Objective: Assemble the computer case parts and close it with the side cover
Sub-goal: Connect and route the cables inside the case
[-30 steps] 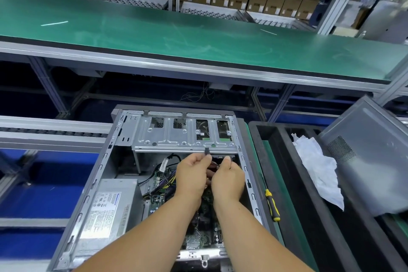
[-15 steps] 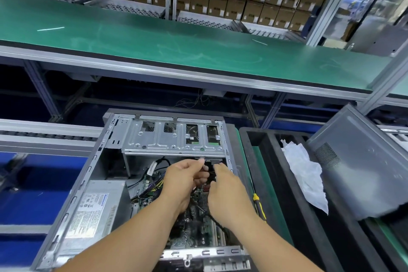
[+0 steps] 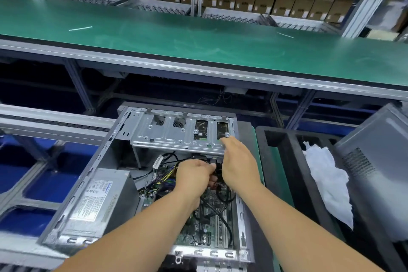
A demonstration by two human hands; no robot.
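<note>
The computer case (image 3: 154, 183) is a grey metal tower that lies on its side with the open side up, so all the inside is visible. Its long axis runs away from the person, a little tilted to the right at the far end. At the far end sits a silver drive cage (image 3: 176, 132) with several rectangular cut-outs. At the near left is the power supply (image 3: 99, 196), a grey box with a white label. In the middle is the green motherboard (image 3: 207, 223), with bundles of black and coloured cables (image 3: 163, 174) over it. The case rests at the near edge of the working place, in front of a long green surface (image 3: 198, 37) that lies higher and farther away.

The left hand (image 3: 194, 176) is inside the case, just under the drive cage; its grip is closed, the fingers curled around a black cable connector (image 3: 213, 166). The right hand (image 3: 238, 163) is beside it, nearly touching, with the fingers straight and relaxed, and the fingertips reach the right near corner of the drive cage; it holds nothing.

To the right of the case stands a black foam tray (image 3: 287, 161) with a crumpled white cloth (image 3: 326, 181) in it. The grey side cover (image 3: 379, 161) leans at the far right.
</note>
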